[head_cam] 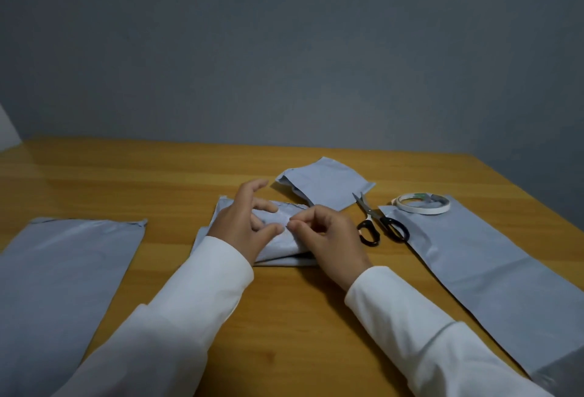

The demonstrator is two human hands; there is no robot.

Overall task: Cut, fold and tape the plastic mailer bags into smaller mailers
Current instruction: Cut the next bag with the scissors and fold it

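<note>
A folded grey mailer piece [281,252] lies in the middle of the wooden table [126,181]. My left hand [245,222] rests on its left half, thumb and fingers pressing the plastic. My right hand [328,238] sits at its right half, thumb and forefinger pinching a small bit at the top layer; what exactly is pinched is too small to tell. A smaller folded mailer [325,183] lies just behind. Black-handled scissors [376,222] lie to the right, blades pointing away. A roll of white tape [422,203] rests on the top end of a long grey mailer [493,267].
Another long grey mailer [63,286] lies flat at the left, running off the near edge. The table's far edge meets a grey wall. Bare wood shows between the left mailer and my hands, and in front of them between my white sleeves.
</note>
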